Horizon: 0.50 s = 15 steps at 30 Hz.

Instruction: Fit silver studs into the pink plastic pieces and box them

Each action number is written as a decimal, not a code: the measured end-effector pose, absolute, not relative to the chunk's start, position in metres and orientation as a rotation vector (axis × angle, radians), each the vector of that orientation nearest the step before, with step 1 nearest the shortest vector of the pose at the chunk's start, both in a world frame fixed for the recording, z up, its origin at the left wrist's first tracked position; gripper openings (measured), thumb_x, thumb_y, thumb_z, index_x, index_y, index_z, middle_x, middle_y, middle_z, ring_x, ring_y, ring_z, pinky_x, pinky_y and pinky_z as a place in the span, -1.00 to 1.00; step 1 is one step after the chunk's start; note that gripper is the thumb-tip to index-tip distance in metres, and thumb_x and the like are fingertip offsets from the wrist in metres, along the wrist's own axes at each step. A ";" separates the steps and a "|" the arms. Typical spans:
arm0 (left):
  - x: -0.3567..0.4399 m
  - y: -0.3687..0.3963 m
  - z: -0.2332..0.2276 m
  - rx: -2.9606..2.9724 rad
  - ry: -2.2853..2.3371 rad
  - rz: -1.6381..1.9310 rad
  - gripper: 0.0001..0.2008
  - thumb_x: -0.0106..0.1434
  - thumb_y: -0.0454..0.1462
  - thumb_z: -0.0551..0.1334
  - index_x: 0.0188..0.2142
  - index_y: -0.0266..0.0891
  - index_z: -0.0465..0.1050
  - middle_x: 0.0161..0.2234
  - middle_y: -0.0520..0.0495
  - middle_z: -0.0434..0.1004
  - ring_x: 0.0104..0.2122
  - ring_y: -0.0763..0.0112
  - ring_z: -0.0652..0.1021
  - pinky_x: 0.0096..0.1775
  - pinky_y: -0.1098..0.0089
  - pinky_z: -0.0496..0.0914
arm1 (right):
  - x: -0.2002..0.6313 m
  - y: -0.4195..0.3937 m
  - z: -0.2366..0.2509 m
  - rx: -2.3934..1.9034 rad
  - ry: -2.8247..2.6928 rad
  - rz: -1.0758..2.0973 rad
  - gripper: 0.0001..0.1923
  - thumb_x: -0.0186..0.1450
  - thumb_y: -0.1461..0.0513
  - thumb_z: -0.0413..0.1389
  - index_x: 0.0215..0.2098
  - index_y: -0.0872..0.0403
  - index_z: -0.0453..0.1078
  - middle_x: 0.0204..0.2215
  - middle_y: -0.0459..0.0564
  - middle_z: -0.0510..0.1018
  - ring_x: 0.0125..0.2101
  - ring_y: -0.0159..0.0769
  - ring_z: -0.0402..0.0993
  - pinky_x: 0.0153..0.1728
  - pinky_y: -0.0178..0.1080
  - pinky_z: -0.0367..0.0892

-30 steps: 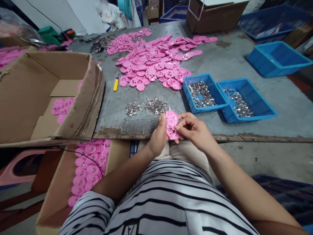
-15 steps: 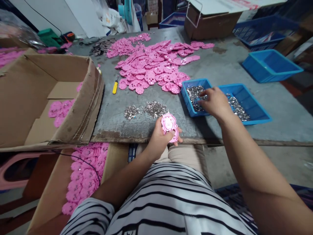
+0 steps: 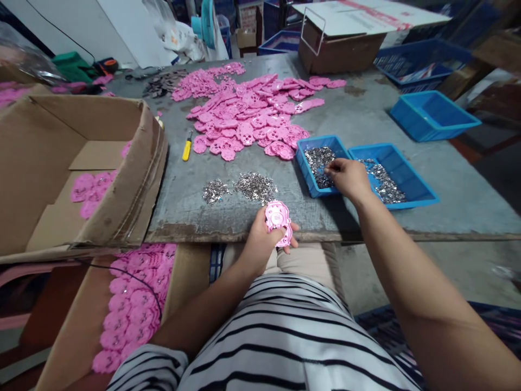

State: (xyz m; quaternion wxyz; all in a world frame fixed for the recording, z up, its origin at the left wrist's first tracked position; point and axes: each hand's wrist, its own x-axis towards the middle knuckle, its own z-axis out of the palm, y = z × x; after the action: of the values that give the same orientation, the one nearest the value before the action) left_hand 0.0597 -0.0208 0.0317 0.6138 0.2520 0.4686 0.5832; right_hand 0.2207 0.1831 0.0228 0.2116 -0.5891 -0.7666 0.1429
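Note:
My left hand (image 3: 264,239) is closed round a pink plastic piece (image 3: 278,216) with a moulded outline, its thumb pressed on the lower part. It holds the piece over the table's front edge. My right hand (image 3: 350,178) reaches over the smaller blue tray (image 3: 313,184), thumb and fingertips pinched together above small shiny metal parts (image 3: 316,158). Whatever is between those fingertips is too small to make out. Two piles of similar metal bits (image 3: 255,186) lie on the table, left of that tray.
A larger blue tray (image 3: 423,190) of metal parts adjoins on the right. Behind lies a heap of pink pieces (image 3: 248,114), with a yellow-handled tool (image 3: 186,150) beside it. A cardboard box (image 3: 150,179) stands left; stacked pink pieces (image 3: 132,309) fill another box below. Another blue tray (image 3: 435,122) sits farther right.
My right hand's fingertips have come together into a pinch over the tray. The left hand still holds the pink piece. The whole view has shifted slightly.

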 end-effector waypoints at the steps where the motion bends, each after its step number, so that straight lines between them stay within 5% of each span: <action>1: 0.060 -0.021 0.032 0.578 1.081 1.349 -0.57 -0.01 -0.38 0.19 -0.11 -0.22 0.15 -0.39 0.01 0.55 -0.60 0.46 0.52 -0.63 0.51 0.32 | 0.221 0.184 0.022 -1.624 -2.103 0.421 -0.85 0.13 0.25 0.12 -0.39 0.09 0.53 -0.39 0.07 0.63 -0.36 -0.15 0.49 -0.32 -0.20 0.27; 9: 0.055 -0.026 0.032 0.557 1.098 1.379 -0.56 -0.02 -0.37 0.20 -0.11 -0.22 0.16 -0.39 0.01 0.55 -0.60 0.45 0.52 -0.62 0.49 0.32 | 0.223 0.186 0.023 -1.472 -1.852 0.733 -0.91 0.06 0.26 0.17 -0.44 0.10 0.48 -0.46 0.00 0.58 -0.40 -0.23 0.45 -0.32 -0.20 0.30; 15: 0.054 -0.025 0.032 0.545 1.119 1.398 -0.56 -0.03 -0.35 0.21 -0.12 -0.23 0.17 -0.40 0.01 0.53 -0.60 0.44 0.51 -0.62 0.47 0.31 | 0.222 0.150 0.047 -1.233 -1.537 1.097 -0.86 -0.02 0.21 0.26 -0.45 0.06 0.51 -0.56 -0.09 0.49 -0.59 -0.41 0.24 -0.54 -0.28 0.21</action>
State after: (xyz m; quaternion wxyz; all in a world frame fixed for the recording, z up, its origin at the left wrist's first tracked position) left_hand 0.0535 -0.0254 0.0325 0.5929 0.2345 0.4814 0.6015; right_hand 0.2218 0.1498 0.0465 0.4287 -0.4940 -0.6158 0.4394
